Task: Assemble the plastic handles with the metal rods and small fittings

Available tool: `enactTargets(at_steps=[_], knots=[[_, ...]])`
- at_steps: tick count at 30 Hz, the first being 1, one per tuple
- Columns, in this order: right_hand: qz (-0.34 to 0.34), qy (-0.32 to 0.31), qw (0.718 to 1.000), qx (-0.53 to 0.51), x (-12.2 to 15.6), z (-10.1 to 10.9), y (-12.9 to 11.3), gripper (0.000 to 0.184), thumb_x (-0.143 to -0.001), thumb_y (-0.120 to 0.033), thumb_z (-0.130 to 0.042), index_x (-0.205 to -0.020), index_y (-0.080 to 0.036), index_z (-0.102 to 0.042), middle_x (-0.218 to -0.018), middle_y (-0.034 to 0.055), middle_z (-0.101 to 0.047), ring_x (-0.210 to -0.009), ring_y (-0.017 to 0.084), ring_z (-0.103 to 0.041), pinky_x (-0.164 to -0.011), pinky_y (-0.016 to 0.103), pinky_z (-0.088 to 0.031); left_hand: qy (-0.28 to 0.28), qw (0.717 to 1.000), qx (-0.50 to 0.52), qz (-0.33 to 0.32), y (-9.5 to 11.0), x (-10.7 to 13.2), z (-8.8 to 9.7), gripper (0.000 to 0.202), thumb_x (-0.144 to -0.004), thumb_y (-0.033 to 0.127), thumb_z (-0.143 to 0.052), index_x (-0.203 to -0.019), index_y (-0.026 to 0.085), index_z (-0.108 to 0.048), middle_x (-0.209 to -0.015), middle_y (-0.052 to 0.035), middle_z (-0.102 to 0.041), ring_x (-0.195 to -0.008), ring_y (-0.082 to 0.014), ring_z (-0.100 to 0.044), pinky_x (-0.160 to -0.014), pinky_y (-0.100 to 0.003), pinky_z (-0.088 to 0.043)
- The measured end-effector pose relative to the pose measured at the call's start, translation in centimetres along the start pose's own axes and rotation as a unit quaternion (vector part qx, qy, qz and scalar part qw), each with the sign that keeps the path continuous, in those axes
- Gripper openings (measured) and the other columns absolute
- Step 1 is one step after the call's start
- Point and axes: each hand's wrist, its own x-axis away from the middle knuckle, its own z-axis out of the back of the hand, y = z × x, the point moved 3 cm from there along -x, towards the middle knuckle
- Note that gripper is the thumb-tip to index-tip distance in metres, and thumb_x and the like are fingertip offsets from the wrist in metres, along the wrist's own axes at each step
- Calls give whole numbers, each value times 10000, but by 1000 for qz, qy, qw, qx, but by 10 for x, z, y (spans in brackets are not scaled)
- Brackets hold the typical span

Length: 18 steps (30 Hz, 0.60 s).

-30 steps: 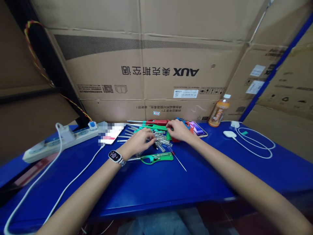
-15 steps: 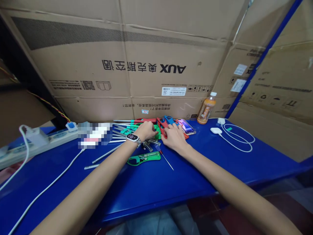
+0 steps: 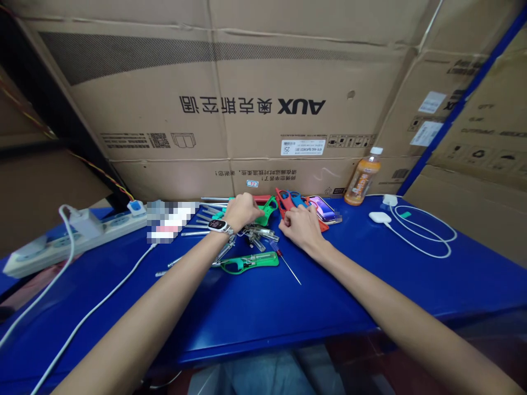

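A heap of tools with green, red and blue plastic handles and bare metal shafts [image 3: 253,233] lies at the back of the blue table [image 3: 255,318]. My left hand [image 3: 242,210], with a watch [image 3: 217,225] on its wrist, is closed round a green-handled tool [image 3: 268,209] at the top of the heap. My right hand [image 3: 300,227] is curled beside the red handles [image 3: 284,201], fingers pinched; what they hold is hidden. One green-handled tool [image 3: 249,263] lies apart in front, and a thin red-tipped screwdriver [image 3: 288,264] lies to its right.
Large cardboard boxes [image 3: 263,104] wall off the back. A white power strip [image 3: 61,241] and white cable [image 3: 94,312] lie at the left. Also on the table are a phone [image 3: 323,207], an orange drink bottle [image 3: 362,178] and a white charger with coiled cord [image 3: 415,230].
My left hand has reached further back and closed on the green handle. My right hand has drawn back a little toward the red handles. The view has shifted slightly.
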Motion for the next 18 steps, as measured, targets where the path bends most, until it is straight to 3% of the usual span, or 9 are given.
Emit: enactTargets(at_steps=[6,9,11,13,16,18], knots=[[15,17,999,-26,3,2,-9,249,-857,-255,-564,-628,-170,-615,-776,79,-684,-828,231,-532,-823,395,-289,24,996,91,5,-21,29,12,114,-684,253,-671,-645,165,-733,-618,-59,-680,-572,-175,-579,-534,-287,-346],[11,39,987,-158,6,6,-20,191,-865,-274,-564,-718,-175,-637,-759,50,-658,-795,207,-536,-792,361,-333,40,986,161,-16,-29,44,6,131,-699,251,-643,-632,164,-714,-559,-10,-621,-529,-136,-519,-521,-265,-326],[2,25,949,-313,7,6,-30,214,-891,-334,-533,-785,-178,-635,-749,25,-639,-728,177,-530,-722,319,-369,47,975,216,-30,-31,54,2,151,-716,265,-631,-653,157,-715,-555,9,-596,-523,-121,-494,-524,-253,-333],[-8,-3,894,-449,7,5,-40,303,-909,-434,-498,-780,-180,-602,-725,6,-609,-659,154,-509,-639,289,-380,54,962,264,-46,-32,64,0,174,-734,286,-622,-677,151,-715,-570,15,-588,-533,-118,-485,-532,-245,-348],[-18,-39,819,-573,6,2,-55,404,-881,-567,-512,-735,-192,-548,-706,-9,-586,-646,148,-519,-604,274,-407,62,946,307,-88,-31,76,-1,217,-760,335,-626,-669,151,-698,-586,12,-575,-580,-131,-507,-571,-247,-386],[-6,-56,784,-618,7,4,-64,423,-857,-605,-549,-765,-193,-573,-753,-4,-616,-703,157,-562,-649,278,-451,61,938,320,-115,-32,82,-1,243,-775,367,-637,-665,158,-694,-605,7,-573,-623,-143,-534,-618,-256,-413]])
